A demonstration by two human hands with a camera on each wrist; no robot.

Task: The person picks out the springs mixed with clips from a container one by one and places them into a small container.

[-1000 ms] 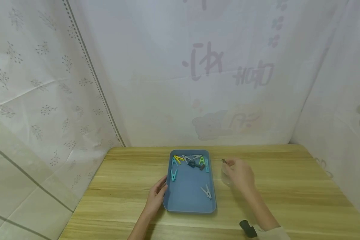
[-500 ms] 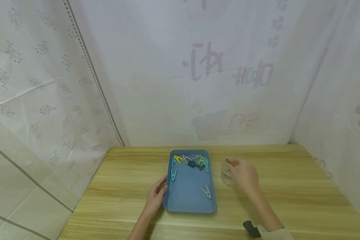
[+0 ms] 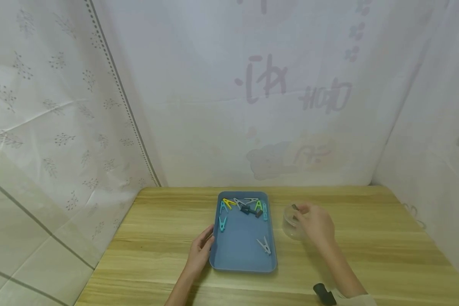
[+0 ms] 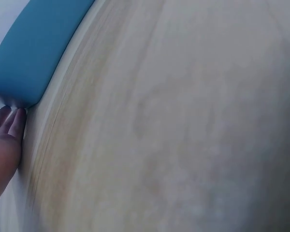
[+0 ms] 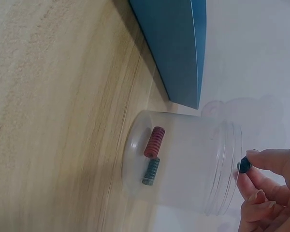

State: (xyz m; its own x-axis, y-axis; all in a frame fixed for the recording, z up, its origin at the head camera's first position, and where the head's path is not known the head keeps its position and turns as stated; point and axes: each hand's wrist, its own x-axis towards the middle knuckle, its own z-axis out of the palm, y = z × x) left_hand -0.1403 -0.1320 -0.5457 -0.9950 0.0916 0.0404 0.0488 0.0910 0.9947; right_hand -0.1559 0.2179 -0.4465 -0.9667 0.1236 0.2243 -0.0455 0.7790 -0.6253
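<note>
Between thumb and fingers, my right hand (image 3: pixel 317 224) pinches a small dark green coil spring (image 5: pixel 244 165) at the mouth of a clear jar (image 3: pixel 290 228). Inside the jar, at its bottom, lie a red spring (image 5: pixel 154 142) and a green spring (image 5: pixel 151 171), seen in the right wrist view. My left hand (image 3: pixel 199 250) rests against the left side of a blue tray (image 3: pixel 242 259), its fingertips touching the outer wall with the fingers fairly straight. Several clothespins lie in the tray, among them a yellow clothespin (image 3: pixel 228 203) and a grey clothespin (image 3: pixel 264 245).
Several dark pieces (image 3: pixel 248 210) lie among the clothespins at the tray's far end. The jar stands just right of the tray on the wooden table (image 3: pixel 145 246). Patterned white curtains (image 3: pixel 199 106) hang behind and beside the table.
My right hand has moved a little to the right with the spring, from the jar's left edge to over its mouth. The left hand stays at the tray.
</note>
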